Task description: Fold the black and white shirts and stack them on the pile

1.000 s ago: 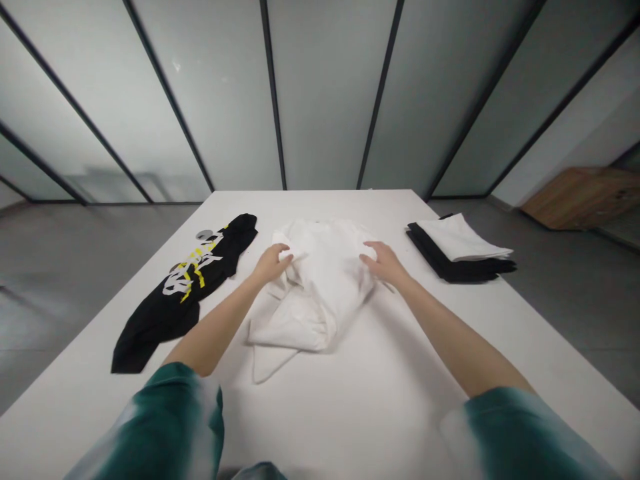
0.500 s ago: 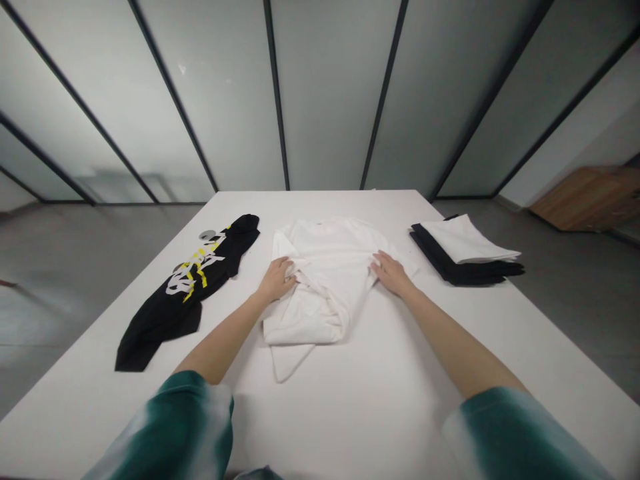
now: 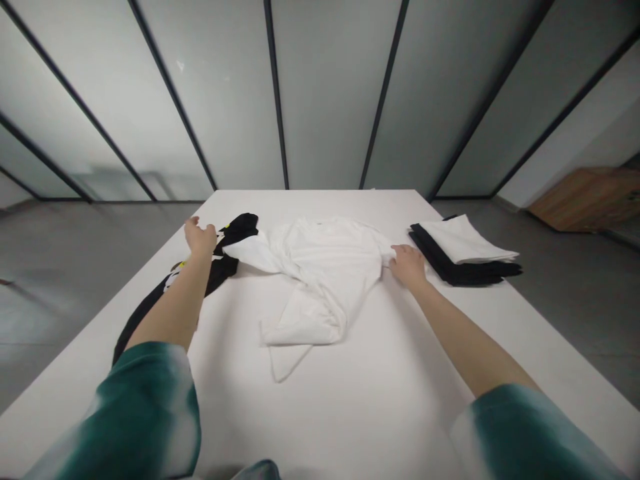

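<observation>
A crumpled white T-shirt [image 3: 320,273] lies in the middle of the white table [image 3: 360,400]. My left hand [image 3: 200,238] is out to the left over the black garment, closed on the shirt's left sleeve, which is stretched sideways. My right hand [image 3: 409,265] rests at the shirt's right edge, its fingers curled on the right sleeve. The lower part of the shirt is bunched and folded under itself toward me.
A black T-shirt with white and yellow print [image 3: 165,293] lies along the table's left side, partly under my left arm. A stack of folded black and white clothes [image 3: 465,257] sits at the right edge. Glass wall panels stand behind the table.
Both hands moved apart from the shirt's middle: the left swung far left pulling a sleeve out, the right slid to the right edge. The shirt's top is now spread wider.
</observation>
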Tool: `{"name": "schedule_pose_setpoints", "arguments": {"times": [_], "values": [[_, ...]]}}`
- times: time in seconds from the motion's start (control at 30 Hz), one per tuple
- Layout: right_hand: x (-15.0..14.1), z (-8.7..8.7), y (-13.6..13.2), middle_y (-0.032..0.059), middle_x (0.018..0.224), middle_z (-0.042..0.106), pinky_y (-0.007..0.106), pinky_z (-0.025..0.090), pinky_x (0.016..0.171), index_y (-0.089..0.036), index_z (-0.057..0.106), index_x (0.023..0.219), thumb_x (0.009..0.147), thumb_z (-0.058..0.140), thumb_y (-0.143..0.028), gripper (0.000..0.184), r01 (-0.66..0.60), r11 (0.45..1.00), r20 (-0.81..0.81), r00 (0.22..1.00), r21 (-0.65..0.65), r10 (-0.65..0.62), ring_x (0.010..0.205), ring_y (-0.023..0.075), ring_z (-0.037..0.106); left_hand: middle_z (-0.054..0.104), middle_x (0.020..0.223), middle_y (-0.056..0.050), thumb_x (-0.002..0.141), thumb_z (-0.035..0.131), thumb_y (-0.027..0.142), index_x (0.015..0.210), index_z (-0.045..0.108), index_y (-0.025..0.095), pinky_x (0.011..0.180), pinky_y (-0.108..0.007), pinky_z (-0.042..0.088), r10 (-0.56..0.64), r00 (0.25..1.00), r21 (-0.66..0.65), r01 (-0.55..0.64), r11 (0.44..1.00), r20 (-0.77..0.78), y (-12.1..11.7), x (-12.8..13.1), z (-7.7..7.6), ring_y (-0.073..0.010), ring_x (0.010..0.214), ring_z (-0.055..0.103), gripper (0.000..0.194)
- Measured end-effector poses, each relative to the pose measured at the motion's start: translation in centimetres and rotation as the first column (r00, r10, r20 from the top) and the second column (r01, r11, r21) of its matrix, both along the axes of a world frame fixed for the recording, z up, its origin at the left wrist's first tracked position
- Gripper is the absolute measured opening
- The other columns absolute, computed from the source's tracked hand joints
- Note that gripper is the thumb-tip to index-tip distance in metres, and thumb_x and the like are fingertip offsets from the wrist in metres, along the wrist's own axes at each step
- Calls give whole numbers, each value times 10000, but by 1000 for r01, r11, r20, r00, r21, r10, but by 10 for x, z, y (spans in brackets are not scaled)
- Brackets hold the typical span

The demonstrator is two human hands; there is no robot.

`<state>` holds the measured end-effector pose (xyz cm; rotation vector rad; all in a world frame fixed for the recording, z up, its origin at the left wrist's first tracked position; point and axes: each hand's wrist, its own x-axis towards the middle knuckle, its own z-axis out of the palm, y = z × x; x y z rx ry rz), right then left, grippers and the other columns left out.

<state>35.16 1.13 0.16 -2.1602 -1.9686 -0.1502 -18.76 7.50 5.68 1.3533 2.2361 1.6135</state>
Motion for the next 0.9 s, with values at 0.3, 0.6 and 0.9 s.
{"name": "schedule_pose_setpoints", "arguments": {"times": [0.3, 0.6, 0.9], "values": [[-60, -4, -31, 155, 1094, 666, 369, 431, 834, -163, 665, 1087, 903, 452, -229, 289, -101, 993, -58, 994, -55, 98, 1007, 286, 607, 612, 1303, -172, 808, 602, 370, 1215, 602, 171, 1033, -452, 447, -733, 583, -593, 468, 655, -349, -78, 137, -70, -333, 1192, 591, 453], [-29, -21, -44, 177, 1091, 675, 403, 438, 880, -151, 702, 1011, 897, 515, -374, 312, -39, 993, -45, 998, -115, 34, 1047, 324, 606, 452, 1513, -152, 831, 600, 284, 1402, 520, 218, 1159, -516, 318, -731, 437, -526, 509, 681, -523, -91, 161, -78, -343, 1412, 388, 581], [-105, -29, -25, 122, 1223, 701, 399, 429, 1036, -201, 693, 1104, 970, 294, -496, 514, -350, 934, -840, 485, 69, 243, 1185, 252, 605, 568, 1434, -135, 944, 331, 190, 1326, 581, 175, 1150, -514, 334, -767, 563, -575, 531, 622, -309, -64, 191, -86, -266, 1332, 514, 457]]}}
